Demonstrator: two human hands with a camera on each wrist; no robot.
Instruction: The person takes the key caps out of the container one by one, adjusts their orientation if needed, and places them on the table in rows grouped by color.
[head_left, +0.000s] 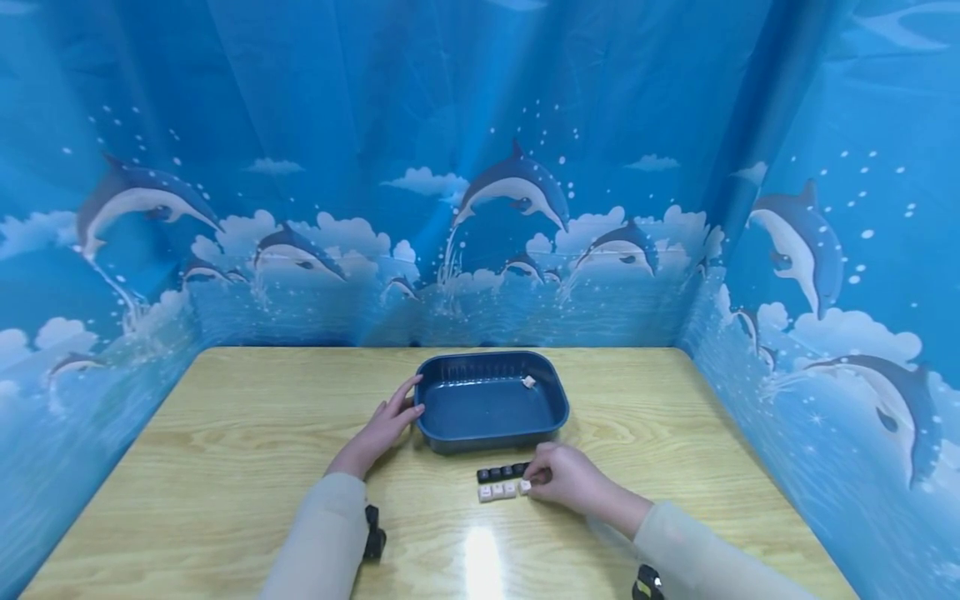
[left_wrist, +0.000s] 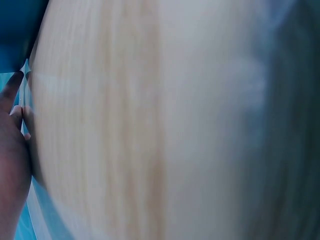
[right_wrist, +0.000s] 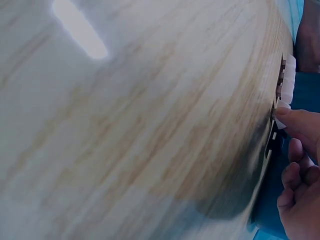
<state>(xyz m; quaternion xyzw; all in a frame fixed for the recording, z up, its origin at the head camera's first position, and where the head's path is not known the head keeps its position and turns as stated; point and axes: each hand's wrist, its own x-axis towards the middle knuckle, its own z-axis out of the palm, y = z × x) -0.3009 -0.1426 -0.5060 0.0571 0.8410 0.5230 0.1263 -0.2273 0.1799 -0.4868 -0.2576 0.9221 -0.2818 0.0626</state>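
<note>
My right hand (head_left: 567,479) pinches a white keycap (head_left: 525,487) between thumb and finger, at the right end of a row of white keycaps (head_left: 498,492). Just behind runs a row of black keycaps (head_left: 496,473), its right end covered by the hand. In the right wrist view, the thumb presses on the pinched keycap (right_wrist: 281,120) beside the white row. My left hand (head_left: 385,429) touches the left side of a dark blue plastic basin (head_left: 487,442) with outstretched fingers. One white keycap (head_left: 528,382) lies inside the basin, toward its back right.
The wooden table (head_left: 262,442) reaches back to a blue dolphin-print curtain (head_left: 360,167), which also hangs along both sides. Dark wrist devices sit under both sleeves. A bright glare spot lies on the tabletop in front of the keycaps.
</note>
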